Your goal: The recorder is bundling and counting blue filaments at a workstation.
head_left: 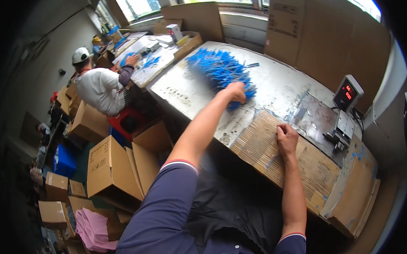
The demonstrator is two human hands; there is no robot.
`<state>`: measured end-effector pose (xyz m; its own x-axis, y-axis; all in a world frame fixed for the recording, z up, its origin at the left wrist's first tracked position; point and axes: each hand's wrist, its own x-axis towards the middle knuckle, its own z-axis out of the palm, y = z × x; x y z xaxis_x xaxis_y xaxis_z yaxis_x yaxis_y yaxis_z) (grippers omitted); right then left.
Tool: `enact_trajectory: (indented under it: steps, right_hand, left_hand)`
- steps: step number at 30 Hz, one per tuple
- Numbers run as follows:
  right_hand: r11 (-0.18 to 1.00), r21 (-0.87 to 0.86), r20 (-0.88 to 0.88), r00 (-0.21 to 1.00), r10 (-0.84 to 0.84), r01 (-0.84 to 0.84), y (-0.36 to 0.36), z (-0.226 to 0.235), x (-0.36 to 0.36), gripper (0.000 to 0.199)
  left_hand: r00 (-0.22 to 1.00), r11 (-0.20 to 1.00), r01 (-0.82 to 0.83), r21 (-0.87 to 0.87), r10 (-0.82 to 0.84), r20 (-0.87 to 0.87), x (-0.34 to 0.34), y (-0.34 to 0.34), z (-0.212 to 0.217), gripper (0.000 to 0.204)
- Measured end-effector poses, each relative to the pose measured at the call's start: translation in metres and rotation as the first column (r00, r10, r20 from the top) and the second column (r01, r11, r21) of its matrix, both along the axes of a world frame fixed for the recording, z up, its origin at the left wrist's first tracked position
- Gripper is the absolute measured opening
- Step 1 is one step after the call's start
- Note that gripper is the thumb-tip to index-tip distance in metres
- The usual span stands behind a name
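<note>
A large heap of thin blue pieces with wire-like strands [221,66] lies on the white worktable [180,89]. My left hand [237,92] reaches to the near right edge of this heap. Its fingers bend down, closed among the blue pieces; their tips are partly hidden. My right hand [287,139] is closed over a ribbed cardboard sheet [257,138], thumb and fingers pressed together. Whatever it may hold does not show.
A digital display [348,93] with red digits stands at the right, by a small black device [337,140]. Tall cardboard [330,42] leans at the back. Left of the table are open cartons [111,168] and a seated co-worker [99,88] on a red stool [126,123].
</note>
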<state>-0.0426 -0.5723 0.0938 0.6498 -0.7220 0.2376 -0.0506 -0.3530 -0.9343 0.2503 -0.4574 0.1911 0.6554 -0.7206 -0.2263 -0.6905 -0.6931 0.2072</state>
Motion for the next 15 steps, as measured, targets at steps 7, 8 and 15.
enact_trajectory:
  steps: [7,8,15]
  right_hand:
    - [0.994,-0.092,-0.075,0.995,-0.07,0.063,0.0,0.007,-0.004,0.015]
    - [0.993,-0.088,-0.082,0.993,-0.086,0.079,-0.002,0.008,-0.007,0.015]
    - [0.995,-0.087,-0.08,0.995,-0.06,0.053,0.001,0.014,-0.009,0.015]
  left_hand:
    - [0.986,1.0,-0.002,-0.001,0.003,0.165,-0.026,-0.007,-0.016,0.058]
    - [0.984,0.999,0.024,0.038,-0.031,0.177,-0.032,-0.011,-0.011,0.051]
    - [0.974,0.994,-0.03,0.107,0.004,0.228,-0.048,-0.021,0.0,0.03]
